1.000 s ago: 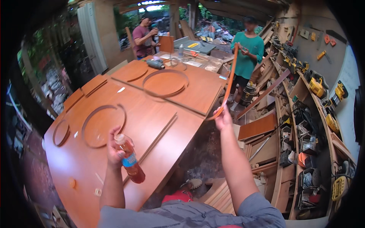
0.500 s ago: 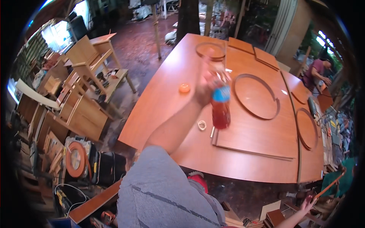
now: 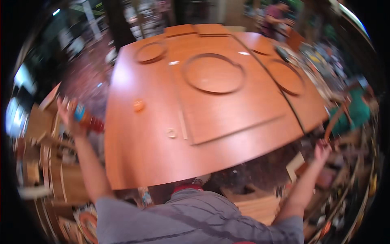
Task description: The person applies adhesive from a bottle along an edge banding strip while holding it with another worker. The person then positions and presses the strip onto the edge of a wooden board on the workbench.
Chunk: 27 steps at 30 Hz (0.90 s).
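My left hand [image 3: 72,122] holds a clear plastic bottle [image 3: 96,123] with red liquid and a blue label. The bottle lies tilted, out past the left edge of the large orange-brown table [image 3: 146,158]. Off the table's right front corner, my right hand [image 3: 323,149] is closed around the lower end of a thin, curved orange-brown strip [image 3: 334,124]. On the tabletop, an orange round object [image 3: 139,106] and a small pale ring-shaped roll [image 3: 172,133] sit nearest my left arm. Motion blurs both hands somewhat.
Coiled strips lie on the table: a large ring [image 3: 219,93] mid-table and a smaller ring [image 3: 151,61] at the far left. Flat panels [image 3: 180,31] sit along the far edge. Beyond it, a person [image 3: 274,18] in maroon works. Green cloth [image 3: 359,107] hangs at right.
My left hand has carried the bottle from above the table out to the left, beyond its edge. The view has turned. My right hand still grips the strip.
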Motion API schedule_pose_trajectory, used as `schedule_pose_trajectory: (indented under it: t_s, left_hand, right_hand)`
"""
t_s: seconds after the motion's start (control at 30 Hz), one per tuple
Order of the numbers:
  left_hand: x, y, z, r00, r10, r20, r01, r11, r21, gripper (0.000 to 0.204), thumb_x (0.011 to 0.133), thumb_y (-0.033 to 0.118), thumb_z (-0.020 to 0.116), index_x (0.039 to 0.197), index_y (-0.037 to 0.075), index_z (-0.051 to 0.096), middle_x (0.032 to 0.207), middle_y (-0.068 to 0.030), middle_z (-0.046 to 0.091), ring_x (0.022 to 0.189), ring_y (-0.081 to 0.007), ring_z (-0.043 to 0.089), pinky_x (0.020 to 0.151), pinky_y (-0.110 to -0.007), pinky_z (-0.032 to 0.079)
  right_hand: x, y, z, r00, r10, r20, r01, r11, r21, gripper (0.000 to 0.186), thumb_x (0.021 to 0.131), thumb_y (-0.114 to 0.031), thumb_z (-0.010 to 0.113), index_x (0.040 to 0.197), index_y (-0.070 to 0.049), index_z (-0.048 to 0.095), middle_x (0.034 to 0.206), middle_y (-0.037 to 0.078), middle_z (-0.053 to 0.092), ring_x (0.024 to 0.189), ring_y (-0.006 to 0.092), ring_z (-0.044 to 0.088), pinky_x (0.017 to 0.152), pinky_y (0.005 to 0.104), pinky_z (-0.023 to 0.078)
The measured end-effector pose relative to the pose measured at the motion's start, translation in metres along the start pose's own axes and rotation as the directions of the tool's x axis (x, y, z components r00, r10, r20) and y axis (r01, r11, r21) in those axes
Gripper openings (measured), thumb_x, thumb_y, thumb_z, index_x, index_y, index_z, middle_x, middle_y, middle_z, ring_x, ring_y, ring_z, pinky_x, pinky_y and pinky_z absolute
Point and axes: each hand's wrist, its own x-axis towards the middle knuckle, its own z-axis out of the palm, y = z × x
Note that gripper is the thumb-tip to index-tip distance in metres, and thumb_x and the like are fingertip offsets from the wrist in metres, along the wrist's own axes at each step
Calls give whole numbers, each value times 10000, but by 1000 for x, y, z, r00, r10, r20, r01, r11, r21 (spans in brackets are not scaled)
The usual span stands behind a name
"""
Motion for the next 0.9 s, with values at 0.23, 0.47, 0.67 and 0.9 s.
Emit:
schedule_pose_trajectory:
  t_s: [0.23, 0.47, 0.67, 0.9]
  left_hand:
    - [-154, 31, 40, 948, -280, 153, 279, 960, 29, 869, 773, 253, 735, 1459, 121, 218, 974, -44, 549, 862, -130, 535, 785, -259, 451]
    - [-177, 61, 69, 913, -304, 271, 328, 943, -48, 900, 751, 267, 756, 1454, 108, 217, 971, -49, 551, 866, -133, 543, 775, -256, 458]
    - [-186, 84, 70, 899, -275, 340, 281, 959, 31, 932, 742, 260, 765, 1460, 112, 190, 955, -48, 553, 850, -130, 547, 768, -253, 458]
    - [-186, 96, 59, 904, -293, 311, 275, 956, 100, 881, 754, 179, 711, 1465, 120, 195, 928, -41, 532, 796, -110, 527, 723, -237, 451]
  right_hand:
    - [18, 38, 22, 936, -196, -292, 257, 948, 189, 315, 919, -286, 550, 916, 29, 551, 814, 115, 591, 783, 237, 566, 777, 366, 461]
    - [34, 88, 51, 881, -206, -426, 314, 928, 202, 348, 854, -335, 662, 814, -1, 570, 745, 87, 611, 716, 192, 580, 748, 326, 484]
    - [43, 91, 74, 856, -233, -462, 353, 915, 193, 352, 858, -339, 659, 839, -2, 557, 733, 77, 576, 720, 185, 555, 752, 326, 487]
    - [86, 83, 77, 889, -202, -412, 321, 915, 244, 331, 847, -316, 670, 842, -2, 565, 802, 76, 593, 753, 190, 575, 779, 341, 488]
